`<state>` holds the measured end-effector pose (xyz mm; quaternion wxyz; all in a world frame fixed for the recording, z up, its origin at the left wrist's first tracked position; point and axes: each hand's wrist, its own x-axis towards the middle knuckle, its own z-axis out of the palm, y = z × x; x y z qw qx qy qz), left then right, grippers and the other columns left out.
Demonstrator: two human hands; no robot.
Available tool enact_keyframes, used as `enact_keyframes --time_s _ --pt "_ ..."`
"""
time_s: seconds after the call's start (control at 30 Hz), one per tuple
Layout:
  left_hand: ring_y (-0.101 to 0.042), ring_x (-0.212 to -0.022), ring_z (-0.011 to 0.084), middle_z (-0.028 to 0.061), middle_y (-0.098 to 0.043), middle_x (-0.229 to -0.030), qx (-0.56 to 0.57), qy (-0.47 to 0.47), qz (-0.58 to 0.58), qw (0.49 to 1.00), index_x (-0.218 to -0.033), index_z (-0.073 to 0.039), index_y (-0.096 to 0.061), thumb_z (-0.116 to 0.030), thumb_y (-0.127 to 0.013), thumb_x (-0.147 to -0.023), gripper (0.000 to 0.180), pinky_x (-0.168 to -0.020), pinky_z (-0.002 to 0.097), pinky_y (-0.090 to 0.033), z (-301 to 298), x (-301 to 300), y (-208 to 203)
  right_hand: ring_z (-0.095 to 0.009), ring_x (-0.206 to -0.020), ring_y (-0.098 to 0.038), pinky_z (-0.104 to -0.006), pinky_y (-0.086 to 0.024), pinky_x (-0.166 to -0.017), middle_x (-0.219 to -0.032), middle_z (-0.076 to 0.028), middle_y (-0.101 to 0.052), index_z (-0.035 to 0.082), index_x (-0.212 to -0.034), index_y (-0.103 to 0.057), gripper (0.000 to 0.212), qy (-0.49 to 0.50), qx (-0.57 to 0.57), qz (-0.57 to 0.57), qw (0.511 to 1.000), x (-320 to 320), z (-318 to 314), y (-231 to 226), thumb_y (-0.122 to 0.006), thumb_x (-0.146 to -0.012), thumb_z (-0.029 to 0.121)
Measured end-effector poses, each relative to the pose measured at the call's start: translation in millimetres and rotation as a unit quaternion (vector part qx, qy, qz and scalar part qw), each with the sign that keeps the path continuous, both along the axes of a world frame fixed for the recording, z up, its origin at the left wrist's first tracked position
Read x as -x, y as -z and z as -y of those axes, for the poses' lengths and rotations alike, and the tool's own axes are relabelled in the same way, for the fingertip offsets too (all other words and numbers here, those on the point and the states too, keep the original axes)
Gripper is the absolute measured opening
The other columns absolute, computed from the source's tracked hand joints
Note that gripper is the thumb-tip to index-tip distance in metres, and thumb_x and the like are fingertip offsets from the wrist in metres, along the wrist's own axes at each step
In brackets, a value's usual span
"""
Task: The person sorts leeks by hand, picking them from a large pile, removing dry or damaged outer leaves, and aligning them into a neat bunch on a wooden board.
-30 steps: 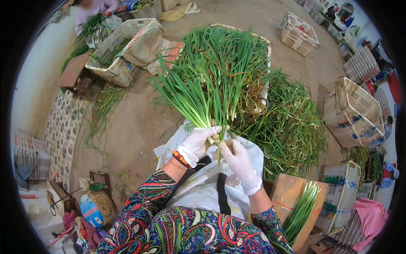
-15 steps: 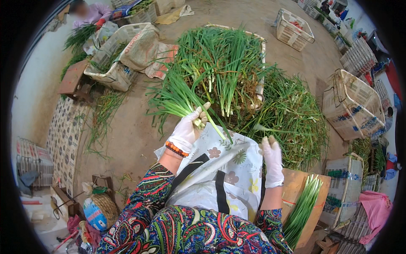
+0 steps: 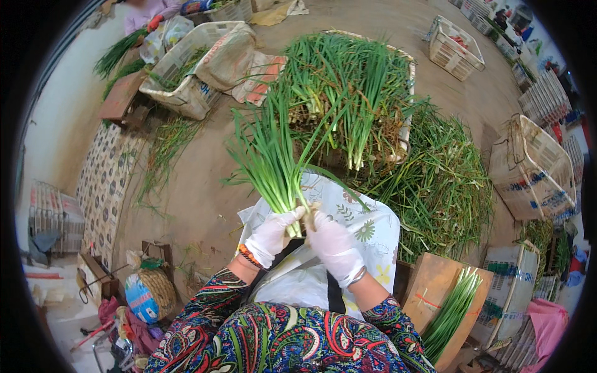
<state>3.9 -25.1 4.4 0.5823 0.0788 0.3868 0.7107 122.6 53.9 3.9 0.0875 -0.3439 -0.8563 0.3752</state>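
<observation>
My left hand (image 3: 273,236), in a thin white glove, is closed round a bunch of garlic chives (image 3: 273,168). Their long green leaves fan up and away, and the pale stem ends poke out below my fingers. Right beside it, my gloved right hand (image 3: 334,245) pinches the lower end of a single stalk, fingertips close to my left thumb. One long leaf droops to the right over the flowered apron (image 3: 373,227) on my lap. Ahead, a crate (image 3: 407,133) is heaped with more chives (image 3: 348,81), some with brown, withered bits at their roots.
A pile of loose leaves (image 3: 441,180) lies right of the crate. At my right, a wooden board (image 3: 426,283) bears a neat chive bundle (image 3: 454,311). Further crates (image 3: 532,168) stand along the right. At far left a person (image 3: 146,15) handles greens by another crate (image 3: 186,99).
My right hand has come left from beside the board to meet my left hand at the stems. The bunch has been drawn nearer and turned more upright; the whole view has shifted slightly.
</observation>
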Motion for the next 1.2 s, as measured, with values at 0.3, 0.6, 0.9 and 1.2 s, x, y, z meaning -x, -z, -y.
enact_keyframes --time_s 0.3,0.6,0.9,1.2 --pt "-0.054 -0.075 0.0147 0.0042 -0.056 -0.087 0.034 0.02 0.095 0.995 -0.108 -0.002 -0.051 -0.016 -0.056 -0.087 0.025 -0.072 0.0283 -0.047 31.6 19.1 -15.7 -0.021 -0.063 -0.062 -0.0329 -0.048 -0.059 -0.066 -0.012 -0.061 0.001 -0.103 -0.056 0.039 0.003 0.232 -0.015 0.972 15.0 -28.5 -53.3 -0.056 -0.086 0.036" --pt "-0.03 -0.041 0.0015 -0.0079 -0.034 -0.054 0.061 0.012 0.014 0.998 -0.114 0.002 -0.048 -0.025 -0.046 -0.092 0.035 -0.038 0.0186 -0.025 65.9 38.8 -49.3 -0.005 -0.046 -0.051 -0.0185 -0.038 -0.042 -0.056 0.002 -0.053 0.007 -0.085 -0.058 0.031 -0.081 0.459 -0.19 0.864 51.5 -62.4 -20.3 -0.046 -0.094 0.034" --pt "-0.042 -0.046 0.0048 -0.0019 -0.045 -0.06 -0.45 -0.068 0.204 0.867 -0.128 -0.004 -0.039 -0.02 -0.046 -0.093 0.04 -0.036 0.015 -0.038 78.5 103.1 -99.1 -0.023 -0.077 -0.062 -0.0317 -0.05 -0.068 -0.088 -0.014 -0.063 -0.001 -0.104 -0.056 0.036 0.245 -0.091 0.103 0.96 -98.0 -176.3 59.8 -0.051 -0.09 0.032" --pt "-0.036 -0.051 0.003 -0.0074 -0.036 -0.058 -0.204 -0.016 0.367 0.907 -0.118 -0.004 -0.047 -0.016 -0.042 -0.095 0.026 -0.063 0.0245 -0.045 4.0 54.6 -37.0 -0.027 -0.067 -0.063 -0.0356 -0.05 -0.067 -0.076 -0.016 -0.064 -0.002 -0.091 -0.059 0.045 0.137 0.207 0.117 0.962 18.1 -171.6 47.9 -0.043 -0.09 0.04"
